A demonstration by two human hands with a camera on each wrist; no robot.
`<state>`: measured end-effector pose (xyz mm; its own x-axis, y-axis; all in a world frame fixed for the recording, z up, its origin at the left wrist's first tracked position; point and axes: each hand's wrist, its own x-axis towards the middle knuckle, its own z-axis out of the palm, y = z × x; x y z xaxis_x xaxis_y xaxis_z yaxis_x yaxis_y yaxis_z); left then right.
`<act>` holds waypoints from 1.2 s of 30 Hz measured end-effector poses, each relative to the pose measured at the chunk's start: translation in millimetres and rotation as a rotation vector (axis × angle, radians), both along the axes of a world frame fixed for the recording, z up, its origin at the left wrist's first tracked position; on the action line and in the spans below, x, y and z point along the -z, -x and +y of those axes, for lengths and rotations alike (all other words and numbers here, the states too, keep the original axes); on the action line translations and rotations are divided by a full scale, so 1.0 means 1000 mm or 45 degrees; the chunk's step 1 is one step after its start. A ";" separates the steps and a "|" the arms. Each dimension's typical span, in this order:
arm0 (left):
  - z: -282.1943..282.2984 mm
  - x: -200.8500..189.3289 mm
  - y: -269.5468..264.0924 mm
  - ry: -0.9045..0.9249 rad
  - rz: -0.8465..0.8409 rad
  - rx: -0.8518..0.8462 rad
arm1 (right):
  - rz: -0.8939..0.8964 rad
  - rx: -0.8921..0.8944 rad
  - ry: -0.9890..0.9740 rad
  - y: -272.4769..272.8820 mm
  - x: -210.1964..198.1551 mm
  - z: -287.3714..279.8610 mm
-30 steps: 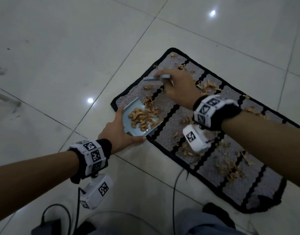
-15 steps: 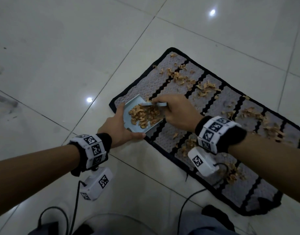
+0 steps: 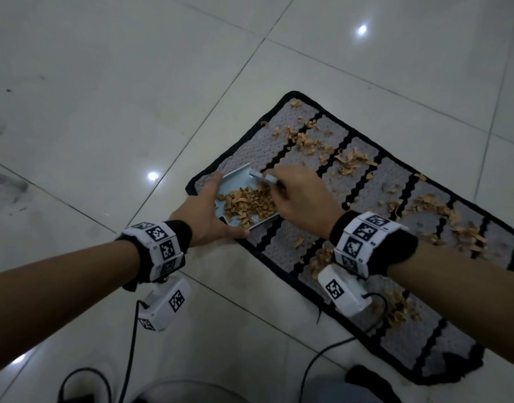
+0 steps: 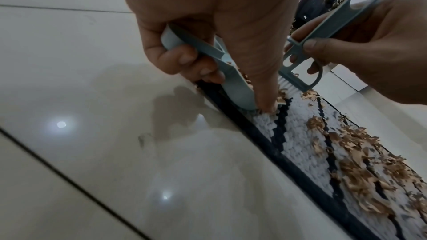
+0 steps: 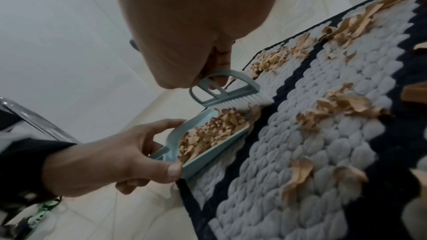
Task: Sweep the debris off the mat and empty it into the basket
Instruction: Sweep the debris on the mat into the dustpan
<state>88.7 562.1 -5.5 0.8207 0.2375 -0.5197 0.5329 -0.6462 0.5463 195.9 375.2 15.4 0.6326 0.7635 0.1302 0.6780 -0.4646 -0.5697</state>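
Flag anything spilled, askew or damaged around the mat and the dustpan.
Nothing looks damaged. Tan debris is scattered across the mat, as expected mid-sweep. The dustpan is heaped, its load near the open lip, and sits partly off the mat's edge.

The mat under my hands is pale grey, knobbly in weave, crossed by black zigzag stripes and edged in black. The debris scattered over it is tan to light brown. My dustpan is a soft blue-grey, and the brush matches it, with white bristles. My wristbands are black with white tiles bearing black square codes. The floor is glossy off-white tile with thin dark joints.
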 end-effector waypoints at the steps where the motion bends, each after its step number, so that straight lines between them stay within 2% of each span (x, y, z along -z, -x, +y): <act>1: -0.001 0.001 0.001 0.005 0.001 -0.019 | -0.021 0.044 -0.027 0.001 -0.003 0.000; 4: -0.008 0.005 0.003 0.029 -0.010 -0.068 | -0.083 0.246 -0.111 -0.005 -0.006 -0.003; 6: -0.014 0.006 0.004 0.044 -0.024 -0.080 | -0.096 0.269 -0.097 -0.005 -0.005 -0.005; 12: -0.028 0.009 0.003 0.048 -0.053 -0.093 | -0.040 -0.079 0.041 0.019 0.006 0.002; 15: -0.026 0.006 0.002 0.030 -0.041 -0.088 | -0.067 -0.055 -0.059 0.015 -0.003 0.004; 19: -0.020 0.001 -0.004 0.006 -0.016 -0.069 | -0.051 0.206 -0.253 -0.027 -0.018 -0.004; 24: -0.011 0.000 -0.016 0.007 -0.041 -0.017 | 0.137 0.400 -0.342 -0.103 -0.018 -0.010; 30: 0.000 -0.003 -0.026 0.010 -0.024 0.036 | 0.064 0.426 -0.272 -0.161 -0.011 0.003; 36: 0.000 0.002 -0.029 0.078 -0.085 0.016 | 0.027 0.298 -0.087 -0.169 0.005 0.011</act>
